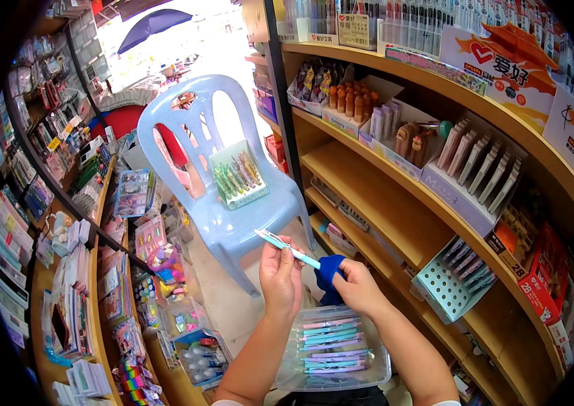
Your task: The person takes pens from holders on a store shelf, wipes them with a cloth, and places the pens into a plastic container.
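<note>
A light-blue pen (305,258) with a white end slants between my two hands. My left hand (281,281) pinches it near the white end, thumb on top. A dark blue cloth (328,279) is bunched in my right hand (356,287) and wraps the pen's other end. Below my hands, a clear plastic box (376,369) holds several pens (334,345) in pastel blue, purple and pink, laid in rows. The tip inside the cloth is hidden.
Ahead stands a blue plastic chair (233,227) with a display box (241,201) of pens on its seat. Wooden shelves (368,193) with stationery rise on the right, holding a perforated light-blue basket (444,287). Packed shelves (101,284) line the left; bins (202,358) stand on the floor.
</note>
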